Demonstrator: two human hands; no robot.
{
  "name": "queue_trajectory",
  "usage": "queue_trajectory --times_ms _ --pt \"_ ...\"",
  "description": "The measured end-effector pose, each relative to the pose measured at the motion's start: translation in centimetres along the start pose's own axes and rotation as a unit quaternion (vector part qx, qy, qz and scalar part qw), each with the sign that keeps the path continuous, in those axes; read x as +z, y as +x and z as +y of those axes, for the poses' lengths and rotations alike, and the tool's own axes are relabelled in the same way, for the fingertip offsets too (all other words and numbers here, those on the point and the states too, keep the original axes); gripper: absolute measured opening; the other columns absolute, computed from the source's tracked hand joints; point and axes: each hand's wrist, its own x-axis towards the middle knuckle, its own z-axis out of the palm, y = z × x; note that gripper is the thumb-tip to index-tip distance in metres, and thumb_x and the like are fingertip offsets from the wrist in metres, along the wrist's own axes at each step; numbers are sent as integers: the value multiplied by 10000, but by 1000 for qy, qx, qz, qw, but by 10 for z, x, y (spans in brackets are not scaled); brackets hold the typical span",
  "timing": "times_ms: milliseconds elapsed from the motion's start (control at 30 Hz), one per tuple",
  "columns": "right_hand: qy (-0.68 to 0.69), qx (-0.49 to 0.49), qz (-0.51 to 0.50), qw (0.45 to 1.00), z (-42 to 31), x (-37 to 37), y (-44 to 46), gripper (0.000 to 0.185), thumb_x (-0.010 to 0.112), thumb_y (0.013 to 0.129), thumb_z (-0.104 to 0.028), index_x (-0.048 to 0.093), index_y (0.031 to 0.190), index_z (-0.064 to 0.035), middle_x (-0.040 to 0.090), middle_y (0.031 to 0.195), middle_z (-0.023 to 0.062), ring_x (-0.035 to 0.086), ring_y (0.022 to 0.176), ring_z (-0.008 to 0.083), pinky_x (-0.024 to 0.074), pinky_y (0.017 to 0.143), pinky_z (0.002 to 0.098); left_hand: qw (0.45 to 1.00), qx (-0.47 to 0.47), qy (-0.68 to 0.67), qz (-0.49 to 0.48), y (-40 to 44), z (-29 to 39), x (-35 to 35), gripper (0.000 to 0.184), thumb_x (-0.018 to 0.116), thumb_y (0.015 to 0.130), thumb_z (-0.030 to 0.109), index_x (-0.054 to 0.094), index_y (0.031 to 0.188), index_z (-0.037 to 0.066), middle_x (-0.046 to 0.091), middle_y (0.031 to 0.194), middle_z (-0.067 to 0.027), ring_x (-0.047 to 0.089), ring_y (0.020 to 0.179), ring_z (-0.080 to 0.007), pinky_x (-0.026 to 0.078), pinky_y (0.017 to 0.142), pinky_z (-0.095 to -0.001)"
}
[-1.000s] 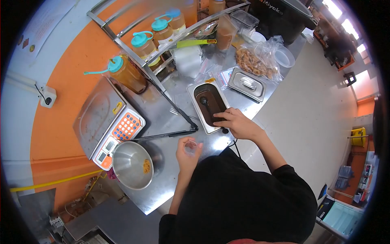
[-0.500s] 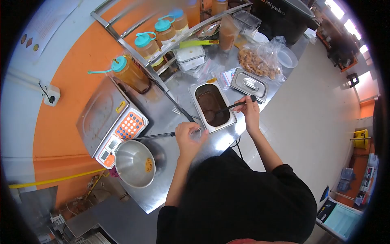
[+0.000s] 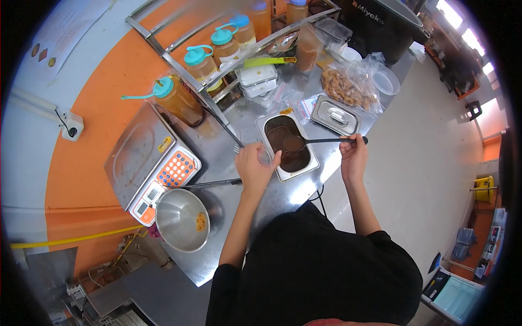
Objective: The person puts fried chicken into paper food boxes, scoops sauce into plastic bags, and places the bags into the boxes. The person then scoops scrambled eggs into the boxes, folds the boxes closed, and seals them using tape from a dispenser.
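A steel food pan (image 3: 300,171) with dark brown sauce (image 3: 296,162) stands on the counter in front of me. My right hand (image 3: 353,155) is closed on the handle of a black ladle (image 3: 329,140), to the right of the pan. The ladle's bowl, full of brown sauce, is over the pan's opening. At the pan's left edge, my left hand (image 3: 253,173) grips a small clear plastic cup (image 3: 265,156), partly hidden by the fingers. A fork (image 3: 237,149) lies just beyond that hand. The pan's steel lid (image 3: 336,116) rests behind the pan, to the right.
A digital scale (image 3: 176,169) and a steel bowl (image 3: 182,233) with yellowish bits stand at left. Squeeze bottles (image 3: 179,103) line the metal rack (image 3: 163,49). Behind the lid lie a bag of brown food pieces (image 3: 345,89) and white lidded containers (image 3: 256,79).
My right hand has moved right and slightly back, and the ladle has come up filled with sauce. My left hand has shifted forward with the cup, closer against the pan's left side.
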Motion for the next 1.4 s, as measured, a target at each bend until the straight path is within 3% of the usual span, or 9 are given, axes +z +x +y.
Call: queue_trajectory --times_ms 200,667,767,967,1100,1233,1300,1400 --pt "17 -31 -14 999 -29 27 -5 233 383 938 -249 476 845 -57 601 810 163 558 585 147 438 575 248 997 -52 -30 -47 7 8 9 487 766 565 256 502 939 90 518 766 -35 510 737 -229 364 691 -367" --pt "-88 -164 -137 973 -50 76 -31 266 298 962 -229 418 830 -32 559 826 173 542 544 163 445 558 258 994 -67 -88 -15 18 17 8 534 761 553 189 476 989 70 525 821 -65 518 786 -249 369 744 -372" --pt "-97 -236 -210 944 -51 75 -33 288 330 956 -252 437 854 -5 567 829 190 576 569 212 474 563 303 991 -72 -109 -11 19 15 10 533 762 557 181 475 991 63 530 842 -75 518 798 -257 376 749 -374" --pt "-148 -354 -330 863 -62 82 -51 325 334 950 -263 454 818 8 561 852 212 602 577 239 498 529 305 983 -74 -164 16 22 16 14 529 760 576 164 462 996 43 528 832 -84 520 781 -263 402 714 -368" --pt "-210 -471 -426 743 -69 84 -49 334 370 938 -294 486 815 -6 578 906 218 618 546 233 503 537 306 969 -110 -221 4 24 15 14 543 767 572 127 441 995 29 519 810 -81 518 707 -232 424 655 -342" --pt "-242 -534 -484 649 -77 91 -52 285 401 925 -289 502 865 -28 586 944 182 630 674 248 508 560 321 966 -108 -235 17 25 21 10 515 756 601 79 424 991 18 494 785 -70 495 664 -175 429 618 -298" --pt "-236 -557 -471 642 -76 98 -53 302 358 940 -282 470 819 -29 588 868 138 631 596 208 500 498 277 945 -116 -305 28 26 24 11 489 745 625 65 420 987 18 481 777 -64 484 666 -152 426 614 -280" --pt "-245 -545 -471 649 -73 95 -52 308 347 942 -291 460 842 -22 579 871 150 632 598 215 500 501 278 964 -127 -233 2 27 33 -1 482 738 649 59 419 1008 15 468 777 -53 474 684 -123 418 603 -248"
